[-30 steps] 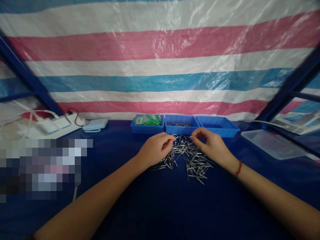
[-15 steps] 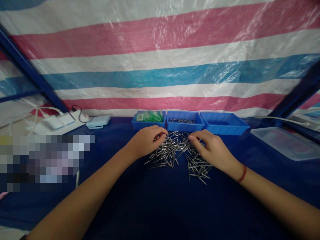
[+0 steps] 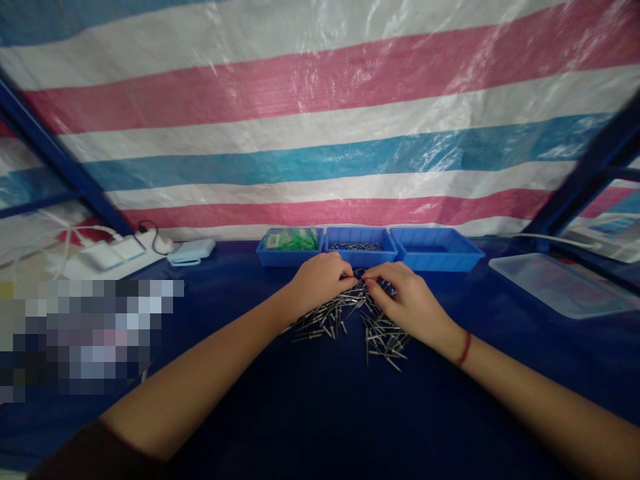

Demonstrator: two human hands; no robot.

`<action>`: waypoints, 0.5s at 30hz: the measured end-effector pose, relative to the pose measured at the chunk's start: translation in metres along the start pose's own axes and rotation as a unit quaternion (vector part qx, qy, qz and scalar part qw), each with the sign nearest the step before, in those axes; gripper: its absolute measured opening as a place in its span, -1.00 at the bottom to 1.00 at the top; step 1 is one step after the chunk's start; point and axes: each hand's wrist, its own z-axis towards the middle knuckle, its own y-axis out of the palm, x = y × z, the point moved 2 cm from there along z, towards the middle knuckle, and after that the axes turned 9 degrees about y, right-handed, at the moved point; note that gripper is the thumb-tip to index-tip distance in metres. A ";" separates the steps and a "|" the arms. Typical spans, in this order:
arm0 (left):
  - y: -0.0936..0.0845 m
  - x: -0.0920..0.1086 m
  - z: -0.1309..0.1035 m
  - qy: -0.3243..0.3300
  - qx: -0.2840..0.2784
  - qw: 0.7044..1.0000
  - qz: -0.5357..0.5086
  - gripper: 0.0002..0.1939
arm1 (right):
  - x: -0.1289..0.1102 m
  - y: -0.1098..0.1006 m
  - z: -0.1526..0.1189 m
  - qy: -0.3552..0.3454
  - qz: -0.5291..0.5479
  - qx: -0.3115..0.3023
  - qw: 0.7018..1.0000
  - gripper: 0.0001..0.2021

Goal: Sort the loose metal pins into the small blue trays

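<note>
Many metal rivets (image 3: 386, 338) lie heaped on our bench (image 3: 290, 413) in front of three blue trays (image 3: 360, 256); our left hand (image 3: 320, 283) and right hand (image 3: 411, 303) nearly meet at the heap, both curled, though whether either clamps a rivet we cannot tell

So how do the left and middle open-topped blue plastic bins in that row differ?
The left blue plastic bin holds shiny green packaging; the middle blue plastic bin holds loose, thin metal pins.
The left bin's contents rise to about its rim, while the middle bin's lie lower inside.
Both stand behind the pile of silver metal pins.
</note>
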 end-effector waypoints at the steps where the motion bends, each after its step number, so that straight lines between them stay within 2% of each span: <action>1: 0.000 -0.001 0.002 -0.005 -0.011 1.000 0.000 -0.77 | -0.001 0.000 0.000 -0.002 -0.001 0.001 1.000 -0.83; 15: 0.007 0.012 0.003 -0.132 -0.068 0.989 -0.002 -0.75 | -0.003 0.001 -0.002 -0.018 0.006 -0.003 1.000 -0.83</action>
